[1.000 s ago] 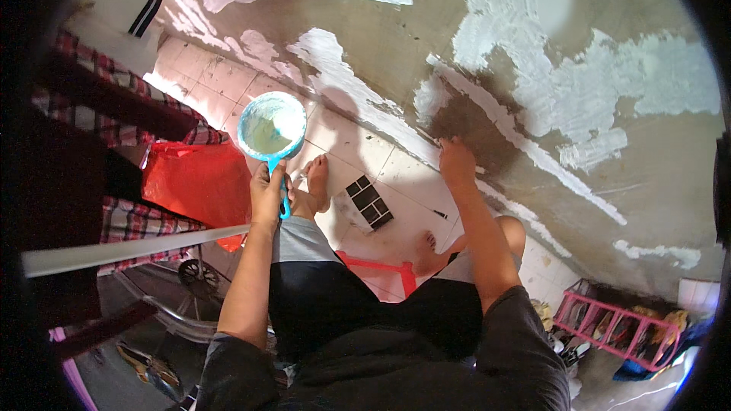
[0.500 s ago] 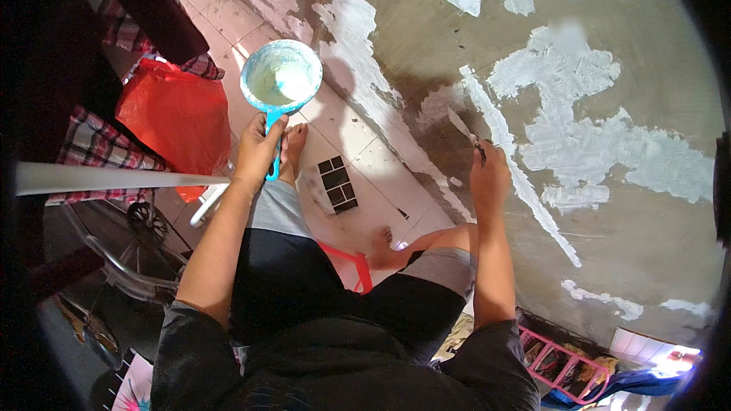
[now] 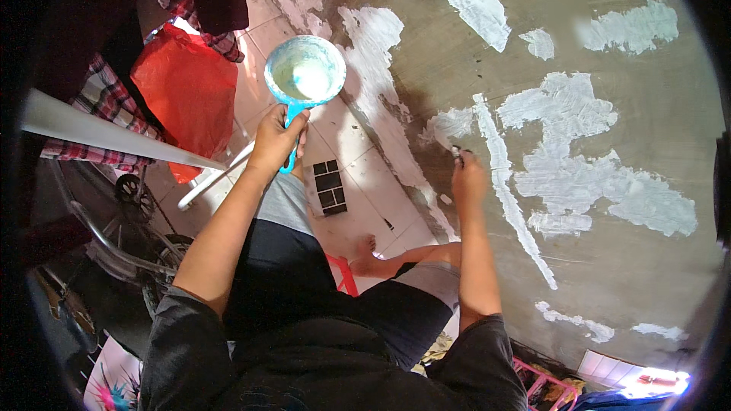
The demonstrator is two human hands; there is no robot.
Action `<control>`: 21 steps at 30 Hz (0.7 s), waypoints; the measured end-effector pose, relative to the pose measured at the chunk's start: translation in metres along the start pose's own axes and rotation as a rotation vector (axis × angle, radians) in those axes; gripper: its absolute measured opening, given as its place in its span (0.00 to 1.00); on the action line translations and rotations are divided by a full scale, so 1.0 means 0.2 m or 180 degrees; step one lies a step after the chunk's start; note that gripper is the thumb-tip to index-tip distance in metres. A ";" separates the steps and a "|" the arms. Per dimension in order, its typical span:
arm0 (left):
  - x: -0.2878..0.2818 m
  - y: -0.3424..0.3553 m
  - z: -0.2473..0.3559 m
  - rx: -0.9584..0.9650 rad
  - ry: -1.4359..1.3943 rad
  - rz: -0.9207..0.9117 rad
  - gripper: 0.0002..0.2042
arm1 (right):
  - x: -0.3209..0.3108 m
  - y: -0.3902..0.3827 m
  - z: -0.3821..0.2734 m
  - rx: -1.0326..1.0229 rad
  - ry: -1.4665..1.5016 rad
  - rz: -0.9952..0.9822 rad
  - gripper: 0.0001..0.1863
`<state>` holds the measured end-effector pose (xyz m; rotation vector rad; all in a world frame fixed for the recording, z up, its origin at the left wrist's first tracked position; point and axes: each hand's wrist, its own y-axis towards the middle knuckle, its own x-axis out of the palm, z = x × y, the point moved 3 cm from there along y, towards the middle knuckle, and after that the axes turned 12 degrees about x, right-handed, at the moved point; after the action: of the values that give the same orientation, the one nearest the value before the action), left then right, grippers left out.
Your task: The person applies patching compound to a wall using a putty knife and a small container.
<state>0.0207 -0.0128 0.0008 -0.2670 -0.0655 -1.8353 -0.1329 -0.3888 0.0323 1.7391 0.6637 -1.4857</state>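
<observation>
My left hand (image 3: 276, 137) is closed round the handle of a light-blue dipper (image 3: 283, 52), held level with white paste inside. In my right hand (image 3: 470, 183) is a putty knife (image 3: 456, 154), its grip mostly hidden by my fingers. The blade points up and left at a small white patch (image 3: 451, 123) on the grey-brown wall (image 3: 426, 46); whether it touches cannot be made out. Just right of that hand runs a long narrow white strip (image 3: 500, 171). Larger rough white patches (image 3: 560, 118) spread over the wall beyond it.
At the left hang a red plastic bag (image 3: 186, 87) and plaid cloth, with a white pole (image 3: 114, 137) across them. A bicycle (image 3: 114, 247) stands lower left. A dark-squared panel (image 3: 329, 189) lies on the tiled floor by my feet. A pink rack (image 3: 544, 384) is lower right.
My right hand with the putty knife has moved left, off the edge of the narrow strip towards the small patch. The whole view has shifted slightly. My left hand still holds the dipper.
</observation>
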 end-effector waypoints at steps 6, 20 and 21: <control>-0.01 0.02 -0.03 -0.0049 -0.0091 0.0025 0.12 | -0.48 0.02 -0.07 -0.0022 0.0300 0.0436 0.13; -0.01 0.02 -0.04 0.0008 -0.0068 0.0027 0.11 | 0.01 0.07 -0.06 -0.0145 0.0405 0.0231 0.10; -0.02 0.02 -0.05 0.0020 -0.0074 0.0054 0.11 | -0.06 0.10 -0.09 -0.0197 0.0453 0.0309 0.11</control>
<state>0.0242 -0.0115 -0.0096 -0.2837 -0.0850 -1.8150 -0.1102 -0.3852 0.0494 1.8154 0.6806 -1.2717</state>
